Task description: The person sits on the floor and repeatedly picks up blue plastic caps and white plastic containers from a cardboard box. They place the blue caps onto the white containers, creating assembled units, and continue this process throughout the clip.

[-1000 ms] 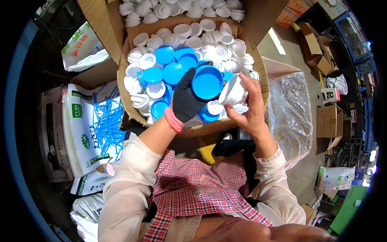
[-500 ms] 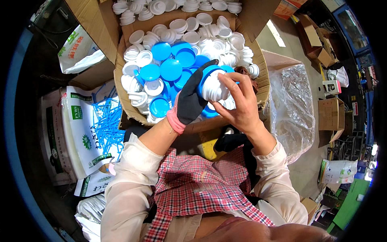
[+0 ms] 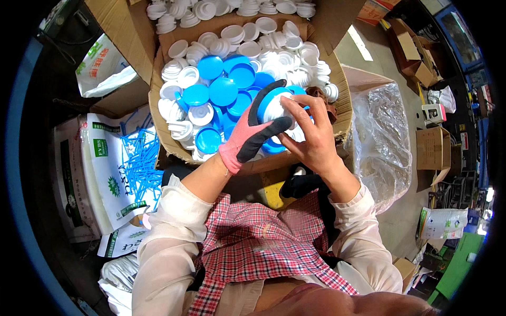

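Observation:
My left hand (image 3: 245, 136), in a pink and black glove, is closed around a round blue lid (image 3: 267, 101), with its thumb across the near side. A white stepped plastic piece (image 3: 274, 109) sits within the lid's rim. Bare, my right hand (image 3: 320, 142) bends its fingertips against the right side of the white piece. Whether it grips the piece or only touches it is partly hidden. Both hands are over the near edge of a cardboard box (image 3: 345, 105) holding loose blue lids (image 3: 223, 91) and many white stepped pieces (image 3: 233, 33).
Left of the box, thin blue plastic sticks (image 3: 141, 163) lie on a printed white sack (image 3: 108, 174). On the right stands a box lined with clear plastic (image 3: 382, 142). A brown crumpled item (image 3: 322, 102) lies inside the near box, just beyond my right hand.
My left hand has turned, showing more of the glove's pink back, and its thumb has come across the front of the blue lid and white piece. My right hand has barely moved.

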A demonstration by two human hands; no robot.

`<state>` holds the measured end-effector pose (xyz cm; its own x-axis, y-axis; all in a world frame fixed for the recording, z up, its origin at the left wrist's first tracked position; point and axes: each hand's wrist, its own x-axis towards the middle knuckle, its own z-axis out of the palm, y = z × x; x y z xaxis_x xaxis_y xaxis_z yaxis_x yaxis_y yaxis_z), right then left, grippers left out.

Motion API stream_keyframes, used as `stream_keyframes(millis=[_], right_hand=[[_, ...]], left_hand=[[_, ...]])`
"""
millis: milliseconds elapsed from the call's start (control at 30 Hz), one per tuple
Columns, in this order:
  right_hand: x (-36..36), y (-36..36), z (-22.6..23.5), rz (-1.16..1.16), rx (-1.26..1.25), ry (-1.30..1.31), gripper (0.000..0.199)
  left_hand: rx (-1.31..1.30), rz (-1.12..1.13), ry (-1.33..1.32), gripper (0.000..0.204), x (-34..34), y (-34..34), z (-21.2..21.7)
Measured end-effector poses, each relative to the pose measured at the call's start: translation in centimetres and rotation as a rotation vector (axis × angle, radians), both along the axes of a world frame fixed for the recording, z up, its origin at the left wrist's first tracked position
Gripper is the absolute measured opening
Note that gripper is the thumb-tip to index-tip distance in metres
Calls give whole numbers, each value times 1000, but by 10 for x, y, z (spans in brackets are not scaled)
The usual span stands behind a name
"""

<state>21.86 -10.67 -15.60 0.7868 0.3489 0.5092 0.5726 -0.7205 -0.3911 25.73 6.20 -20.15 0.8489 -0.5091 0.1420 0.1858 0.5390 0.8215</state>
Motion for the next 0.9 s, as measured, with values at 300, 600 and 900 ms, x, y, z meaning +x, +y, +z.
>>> stream_keyframes(millis=[300,600,900], right_hand=[[25,1,-33,-345,941,454,43],[42,-4,-54,-391,747,302,53],[26,-54,-39,52,1044,883,38]], left_hand=[[651,285,-363,65,-4,-21,-35],[831,414,-366,53,-13,-28,-35],[82,-98,120,47,13,-13,-22]])
